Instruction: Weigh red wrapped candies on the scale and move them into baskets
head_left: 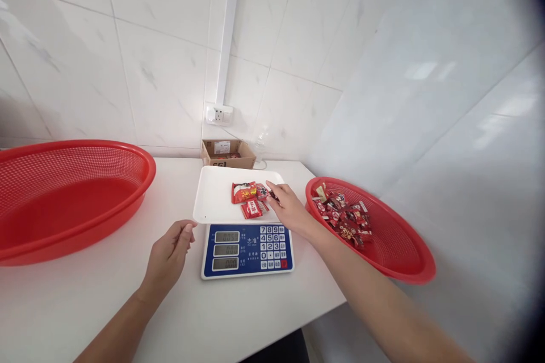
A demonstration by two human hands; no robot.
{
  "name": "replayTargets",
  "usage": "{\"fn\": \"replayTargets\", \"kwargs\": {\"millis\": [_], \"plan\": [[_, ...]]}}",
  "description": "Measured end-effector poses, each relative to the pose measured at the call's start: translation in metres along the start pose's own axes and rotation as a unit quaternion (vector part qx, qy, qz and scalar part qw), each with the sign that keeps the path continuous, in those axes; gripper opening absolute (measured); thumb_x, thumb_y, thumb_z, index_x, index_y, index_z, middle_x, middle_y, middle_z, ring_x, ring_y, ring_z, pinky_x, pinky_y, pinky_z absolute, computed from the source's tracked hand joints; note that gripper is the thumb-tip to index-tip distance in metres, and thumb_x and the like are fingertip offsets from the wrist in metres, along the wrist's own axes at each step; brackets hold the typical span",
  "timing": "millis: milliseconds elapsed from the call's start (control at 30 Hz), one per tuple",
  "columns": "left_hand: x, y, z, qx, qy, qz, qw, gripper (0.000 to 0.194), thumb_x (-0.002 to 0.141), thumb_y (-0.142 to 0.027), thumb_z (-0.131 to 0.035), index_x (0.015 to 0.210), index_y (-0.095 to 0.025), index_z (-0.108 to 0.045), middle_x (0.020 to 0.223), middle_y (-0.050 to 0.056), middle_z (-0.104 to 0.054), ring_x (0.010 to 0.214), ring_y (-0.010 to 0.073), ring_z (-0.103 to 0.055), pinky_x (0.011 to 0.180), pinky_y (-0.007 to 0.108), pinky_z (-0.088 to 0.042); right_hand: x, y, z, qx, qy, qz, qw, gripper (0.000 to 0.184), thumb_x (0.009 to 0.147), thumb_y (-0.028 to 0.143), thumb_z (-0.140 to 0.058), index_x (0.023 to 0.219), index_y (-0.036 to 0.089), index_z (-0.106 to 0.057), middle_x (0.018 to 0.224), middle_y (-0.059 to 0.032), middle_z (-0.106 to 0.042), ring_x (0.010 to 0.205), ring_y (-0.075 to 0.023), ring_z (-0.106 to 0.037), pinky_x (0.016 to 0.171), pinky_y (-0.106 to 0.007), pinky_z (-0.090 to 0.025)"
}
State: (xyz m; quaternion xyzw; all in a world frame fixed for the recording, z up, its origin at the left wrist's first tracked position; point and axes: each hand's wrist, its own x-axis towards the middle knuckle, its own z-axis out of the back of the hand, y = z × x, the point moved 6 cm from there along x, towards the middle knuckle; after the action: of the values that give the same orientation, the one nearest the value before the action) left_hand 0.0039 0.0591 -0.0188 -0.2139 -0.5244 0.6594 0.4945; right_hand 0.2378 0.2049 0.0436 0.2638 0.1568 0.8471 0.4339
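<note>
In over the white tray [215,195] with the right hand [292,212], thumb and fingers parted around a dark red packet [275,195]; too hidden to tell whether pinching it. Down by the tray's near left corner with the left hand [168,255], fingers curled in and pressed together, touching or just short of the rim, hard to tell which. As for progress, just a small cluster of wrapped packets [244,193] up on the tray, above the scale [251,272], with digits showing on its displays. Far more in the heap [343,215] over in the right basket [419,272], apparently yet to be moved, if bound for the tray. On to materials: glossy, crinkled red wrappers with crimped ends; smooth, shallow tray with rounded corners; perforated red plastic on the right basket and the left basket [147,167], both wide and oval; plain brown cardboard on the open box [232,163] behind, by the tiled wall [162,68].
</note>
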Motion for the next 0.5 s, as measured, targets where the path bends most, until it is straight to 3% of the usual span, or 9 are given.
{"fn": "replayTargets", "kwargs": {"millis": [167,367,500], "plan": [[0.001,0.003,0.0,-0.002,-0.007,0.006,1.0,0.035,0.083,-0.052,-0.036,0.089,-0.023,-0.056,0.068,-0.001,-0.054,0.061,0.0132,-0.052,0.055,0.023,-0.046,-0.001,-0.003,-0.003,-0.001,-0.013,0.003,1.0,0.048,0.084,0.018,-0.043,0.132,0.02,-0.043,0.127,-0.0101,-0.045,0.121,-0.0198,-0.04,0.105,-0.039,-0.03],[0.001,0.002,-0.001,-0.015,-0.005,-0.002,1.0,0.035,0.082,-0.052,-0.038,0.088,-0.023,-0.056,0.067,-0.001,-0.054,0.06,0.013,-0.052,0.055,0.023,-0.046,-0.021,-0.007,0.004,0.004,-0.032,0.017,0.999,0.037,0.083,0.017,-0.044,0.117,0.024,-0.055,0.118,-0.007,-0.053,0.112,-0.0182,-0.049,0.099,-0.037,-0.038],[0.001,0.002,0.0,-0.004,-0.006,0.002,1.0,0.035,0.082,-0.052,-0.038,0.09,-0.023,-0.056,0.068,-0.001,-0.054,0.061,0.0132,-0.053,0.054,0.023,-0.046,-0.037,-0.007,0.021,-0.023,-0.06,0.048,0.997,0.031,0.084,0.02,-0.045,0.111,0.022,-0.059,0.115,-0.0072,-0.057,0.108,-0.0191,-0.052,0.096,-0.038,-0.041]]}}
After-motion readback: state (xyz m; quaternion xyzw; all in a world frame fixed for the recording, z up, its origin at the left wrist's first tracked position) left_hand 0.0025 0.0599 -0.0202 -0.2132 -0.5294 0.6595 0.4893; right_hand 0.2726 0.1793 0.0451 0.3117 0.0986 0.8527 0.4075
